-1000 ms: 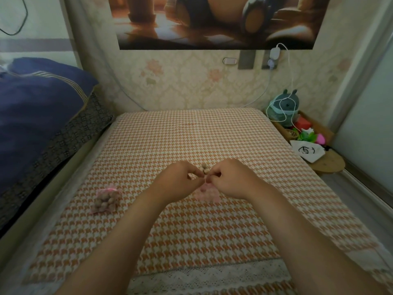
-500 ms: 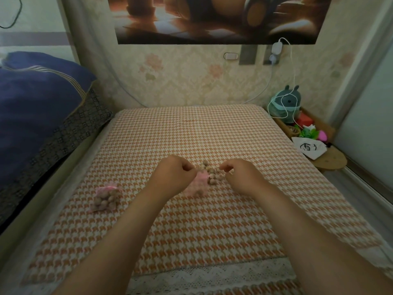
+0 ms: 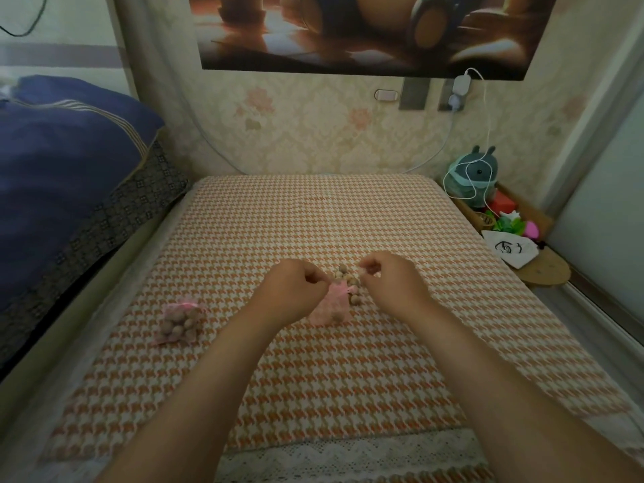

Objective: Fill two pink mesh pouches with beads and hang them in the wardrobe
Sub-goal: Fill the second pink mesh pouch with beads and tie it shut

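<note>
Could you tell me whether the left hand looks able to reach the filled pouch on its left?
Probably yes: the filled pouch lies alone on houndstooth cloth beside the left hand, nothing between them. But that hand pinches the neck of the second pouch, so it would need to let go first.

Left grip (image 3: 296,287) pinches the pink pouch (image 3: 331,308) at its mouth, beads (image 3: 349,281) beside it, right grip (image 3: 390,284) curled nearby.
</note>
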### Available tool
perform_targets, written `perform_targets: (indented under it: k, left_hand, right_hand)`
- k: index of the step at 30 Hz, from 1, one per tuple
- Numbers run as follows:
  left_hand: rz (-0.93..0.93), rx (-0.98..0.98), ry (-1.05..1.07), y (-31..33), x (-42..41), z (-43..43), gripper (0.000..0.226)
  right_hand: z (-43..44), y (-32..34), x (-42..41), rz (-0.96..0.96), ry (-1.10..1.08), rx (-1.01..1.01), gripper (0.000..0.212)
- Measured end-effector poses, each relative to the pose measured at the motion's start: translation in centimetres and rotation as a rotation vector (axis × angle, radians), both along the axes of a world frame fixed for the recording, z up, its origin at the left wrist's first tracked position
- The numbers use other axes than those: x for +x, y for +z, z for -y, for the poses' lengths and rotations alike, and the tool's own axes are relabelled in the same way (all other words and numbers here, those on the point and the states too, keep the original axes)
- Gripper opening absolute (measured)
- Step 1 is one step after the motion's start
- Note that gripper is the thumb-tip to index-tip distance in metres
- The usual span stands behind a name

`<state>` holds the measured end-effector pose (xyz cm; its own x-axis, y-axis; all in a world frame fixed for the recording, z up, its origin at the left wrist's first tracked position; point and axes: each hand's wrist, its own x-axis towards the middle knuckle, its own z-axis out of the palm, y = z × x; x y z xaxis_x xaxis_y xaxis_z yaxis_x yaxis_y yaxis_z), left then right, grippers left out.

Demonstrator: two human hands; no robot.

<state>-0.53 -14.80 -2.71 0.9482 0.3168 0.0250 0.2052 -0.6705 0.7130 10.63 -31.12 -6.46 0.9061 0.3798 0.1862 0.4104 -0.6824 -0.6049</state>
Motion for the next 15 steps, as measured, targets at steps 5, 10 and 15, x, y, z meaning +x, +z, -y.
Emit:
perform_targets:
  k: [5, 10, 15]
  left_hand:
    - [0.002, -0.023, -0.023, 0.2, 0.1, 0.0, 0.017]
    - [-0.004, 0.007, -0.033, 0.1, 0.1, 0.2, 0.018]
    - [-0.008, 0.014, -0.043, 0.2, -0.1, 0.1, 0.014]
  right_hand:
    - [-0.8, 3.5, -2.4, -0.003, 0.167, 0.256, 0.013]
    - [-1.0, 3.9, -3.9, 0.061, 0.308, 0.109, 0.014]
    - [-1.0, 3.3, -3.2, 0.129, 0.324, -0.029, 0.016]
